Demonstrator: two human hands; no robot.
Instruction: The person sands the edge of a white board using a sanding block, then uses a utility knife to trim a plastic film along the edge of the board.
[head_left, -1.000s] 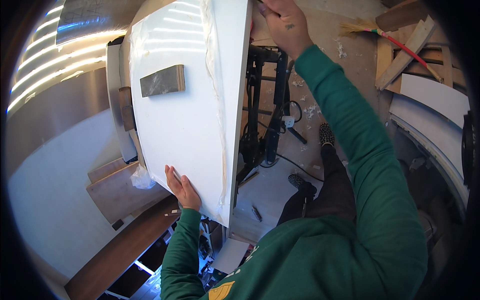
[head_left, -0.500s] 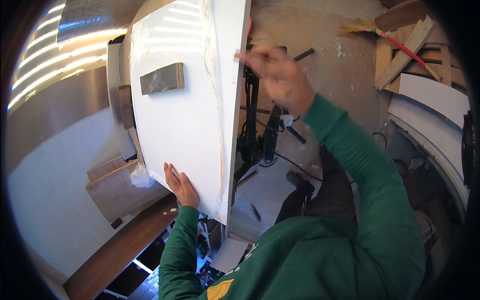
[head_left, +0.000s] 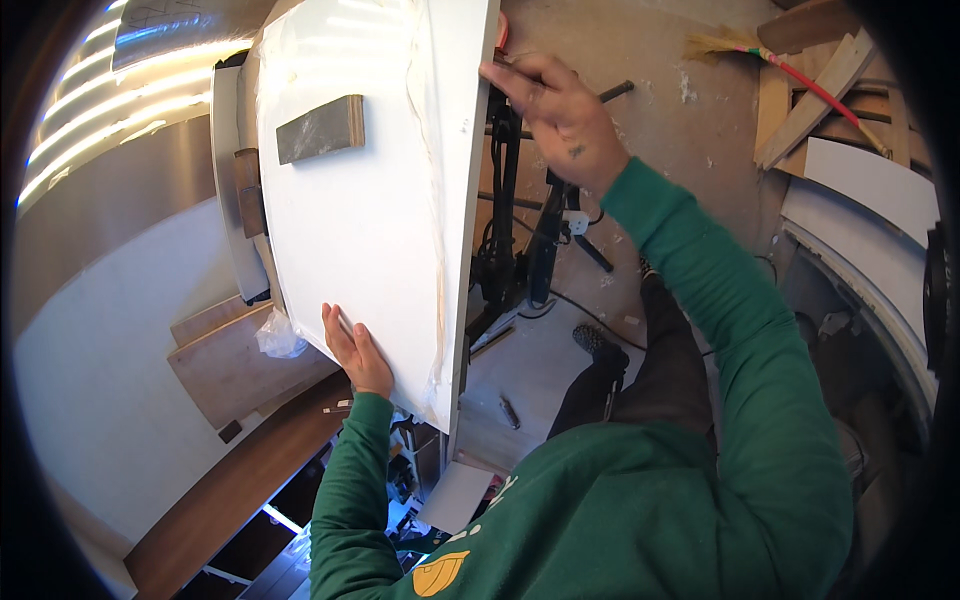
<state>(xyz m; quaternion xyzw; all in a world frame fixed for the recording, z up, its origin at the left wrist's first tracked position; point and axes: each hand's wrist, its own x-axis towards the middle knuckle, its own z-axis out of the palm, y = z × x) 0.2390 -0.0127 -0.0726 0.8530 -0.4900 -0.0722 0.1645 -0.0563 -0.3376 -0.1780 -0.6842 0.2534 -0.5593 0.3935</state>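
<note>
White panel (head_left: 370,230) in front of the standing person, its right edge overhanging a black metal frame (head_left: 507,185). The left hand (head_left: 357,352) lies flat at the panel's near left corner, fingers close together and thumb set apart. The right hand (head_left: 562,115) is at the panel's right edge, index finger extended toward it and the other fingers curled; whether they pinch anything cannot be told. A dark block with a layered end (head_left: 320,130) rests on the panel, covering part of its left half; a wrinkled translucent strip (head_left: 428,190) follows its right side. Left of the panel are a brown wooden piece (head_left: 249,190) and a clear plastic bag (head_left: 282,335); beyond its near left corner runs a brown board (head_left: 235,475). Right of the panel, a white socket block (head_left: 575,222) sits by the frame, which the panel partly hides; farther right are a red-handled broom (head_left: 815,88) and a stack of planks (head_left: 825,95). White lettering and a yellow emblem mark the green sweatshirt (head_left: 620,500) at the panel's near end, the lettering partly lost in folds. The panel's long axis points away from the person, its far end cut off by the view.
</note>
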